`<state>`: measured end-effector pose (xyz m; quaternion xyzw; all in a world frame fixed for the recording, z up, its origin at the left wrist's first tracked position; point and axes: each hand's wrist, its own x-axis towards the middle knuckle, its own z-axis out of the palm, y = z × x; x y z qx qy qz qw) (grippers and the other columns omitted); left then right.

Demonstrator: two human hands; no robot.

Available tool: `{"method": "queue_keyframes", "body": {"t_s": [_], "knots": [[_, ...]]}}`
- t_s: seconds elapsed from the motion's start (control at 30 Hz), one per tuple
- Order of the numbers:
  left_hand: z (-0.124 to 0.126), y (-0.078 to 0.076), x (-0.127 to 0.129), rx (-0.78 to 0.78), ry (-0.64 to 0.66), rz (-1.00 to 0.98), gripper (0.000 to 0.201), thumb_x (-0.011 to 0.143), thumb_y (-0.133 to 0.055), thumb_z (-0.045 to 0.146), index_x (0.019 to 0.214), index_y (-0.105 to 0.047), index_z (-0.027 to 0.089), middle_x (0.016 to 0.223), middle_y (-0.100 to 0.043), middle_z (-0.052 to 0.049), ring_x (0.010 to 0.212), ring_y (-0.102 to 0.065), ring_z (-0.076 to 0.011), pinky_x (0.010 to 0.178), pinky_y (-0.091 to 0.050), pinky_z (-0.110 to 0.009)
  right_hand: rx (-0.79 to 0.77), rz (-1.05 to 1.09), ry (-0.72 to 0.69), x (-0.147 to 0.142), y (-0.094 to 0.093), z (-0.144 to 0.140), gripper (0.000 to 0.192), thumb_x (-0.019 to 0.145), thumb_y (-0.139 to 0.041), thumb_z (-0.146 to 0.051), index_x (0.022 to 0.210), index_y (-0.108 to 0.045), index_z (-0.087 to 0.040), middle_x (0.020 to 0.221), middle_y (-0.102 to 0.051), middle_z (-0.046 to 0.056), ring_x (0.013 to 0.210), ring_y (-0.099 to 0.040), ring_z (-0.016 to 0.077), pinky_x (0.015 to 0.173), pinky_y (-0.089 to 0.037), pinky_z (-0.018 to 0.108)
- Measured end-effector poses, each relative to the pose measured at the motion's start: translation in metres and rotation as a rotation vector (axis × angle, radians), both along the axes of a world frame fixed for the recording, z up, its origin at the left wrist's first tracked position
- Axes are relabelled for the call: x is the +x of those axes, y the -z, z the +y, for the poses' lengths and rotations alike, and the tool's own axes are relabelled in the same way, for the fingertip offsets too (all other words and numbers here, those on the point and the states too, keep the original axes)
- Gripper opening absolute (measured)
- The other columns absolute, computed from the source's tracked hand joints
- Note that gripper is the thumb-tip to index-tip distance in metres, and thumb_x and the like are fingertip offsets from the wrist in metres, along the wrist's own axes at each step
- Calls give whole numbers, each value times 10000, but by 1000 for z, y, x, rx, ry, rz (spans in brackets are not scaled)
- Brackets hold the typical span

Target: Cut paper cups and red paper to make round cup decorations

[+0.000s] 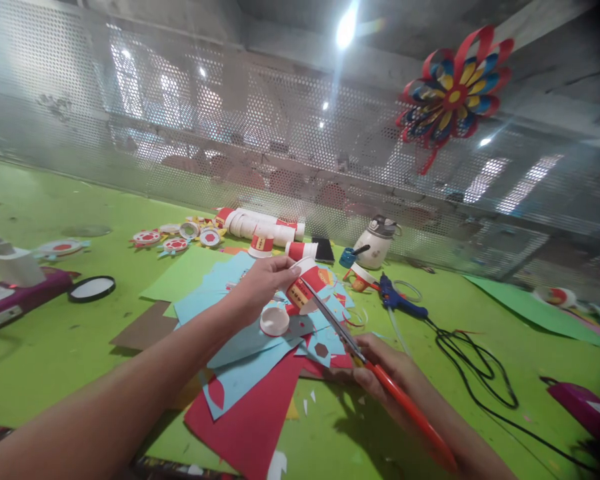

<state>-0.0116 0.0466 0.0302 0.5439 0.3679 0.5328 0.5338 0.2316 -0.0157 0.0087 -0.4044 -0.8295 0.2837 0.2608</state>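
Observation:
My left hand (264, 280) grips a red-and-white paper cup (311, 275) by its edge, holding it tilted above the paper pile. My right hand (387, 370) is closed round the orange handle of a pair of scissors (341, 327). The blades point up and left and meet the cup's side; whether they have cut into it I cannot tell. Below the cup, a short white cup piece (275, 322) rests on light blue paper (253, 353). Red paper (253, 413) lies nearer to me, among small scraps.
Stacked paper cups (265, 227) and decorated paper discs (175, 245) lie farther back. To the right are a blue glue gun (400, 298), its black cable (475, 363) and a white bottle (375, 241). A purple power strip (25, 300) sits at left.

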Motion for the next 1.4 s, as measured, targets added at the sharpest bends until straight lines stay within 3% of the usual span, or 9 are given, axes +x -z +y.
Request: {"method": "queue_keyframes", "body": {"t_s": [0.13,0.27,0.5,0.73,0.8,0.9,1.07,1.2,1.4], "knots": [[7,-1,-8,29,-35,-15,173,748,-623,310,754,-611,138,703,-630,-21,647,-554,-133,645,-407,-271,-110,-30,-100,7,-8,-1,340,917,-378,-493,1000,-495,-186,784,-548,33,636,-518,145,535,-430,232],[11,-4,-19,81,-78,-38,145,752,-618,284,754,-618,139,686,-602,-7,658,-539,-125,662,-392,-263,-115,-83,-103,19,-20,-5,308,905,-418,-494,978,-513,-209,836,-547,37,716,-509,160,606,-430,246],[4,-14,-28,41,138,84,155,742,-636,289,719,-638,135,681,-601,-17,636,-515,-117,648,-363,-269,-125,-43,-111,40,-27,-1,466,848,-389,-647,1022,-491,-227,735,-477,-2,610,-462,140,536,-424,248],[1,-14,-27,14,277,75,124,750,-642,276,729,-650,154,687,-614,-13,632,-525,-110,630,-374,-260,-104,-148,-139,48,-35,3,326,891,-472,-444,1124,-518,-222,807,-582,34,638,-553,151,542,-474,242],[1,-14,-26,9,310,63,121,755,-642,266,773,-677,151,732,-644,-32,670,-554,-123,668,-396,-271,-12,-230,-56,50,-37,1,326,868,-520,-421,1126,-529,-222,845,-619,44,677,-594,174,575,-498,264],[-1,-15,-25,-20,337,34,154,751,-643,236,859,-707,147,814,-679,-65,742,-592,-149,733,-417,-297,296,-376,113,55,-38,-1,385,810,-609,-420,1134,-537,-225,958,-654,73,803,-633,234,671,-519,331],[-3,-13,-22,-44,370,1,188,751,-641,215,905,-720,142,891,-697,-93,786,-613,-166,760,-429,-310,741,-543,115,65,-39,-4,419,812,-591,-459,1121,-555,-178,966,-624,126,799,-621,266,664,-509,372],[-3,-11,-19,-87,366,-32,197,725,-656,195,899,-724,133,873,-697,-98,766,-619,-167,757,-439,-314,836,-652,93,65,-45,-8,333,849,-545,-404,1077,-580,-165,845,-574,100,686,-569,235,589,-471,352],[-6,-9,-13,-145,358,-59,171,698,-669,181,853,-728,137,799,-685,-77,730,-611,-157,742,-452,-312,930,-658,68,62,-51,-9,308,868,-532,-345,1097,-578,-144,851,-561,107,721,-541,233,606,-435,341]]}}
